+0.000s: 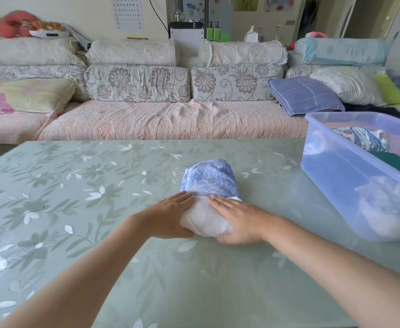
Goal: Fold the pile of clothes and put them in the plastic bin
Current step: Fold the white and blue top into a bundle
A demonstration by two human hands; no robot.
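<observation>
Head view.
Item 1: folded bundle of blue-patterned and white cloth point(209, 183), centre of pale green leaf-print table top point(75, 185). L hand point(170, 217) & R hand point(240, 220) clasp its white near end, fingers flat and close together on top, thumbs tucked under near edge.
Item 2: translucent blue plastic bin point(336, 181), R side of table, apart from bundle. Folded clothes point(364, 138) inside.
Bkgd: floral-cushioned sofa point(146, 121).

Left forearm point(80, 280) and right forearm point(336, 268) are bare, uncovered from the wrists down to the lower edge of the view. Left hand point(170, 216) and right hand point(239, 221) are likewise bare, with slim fingers point(220, 201)
</observation>
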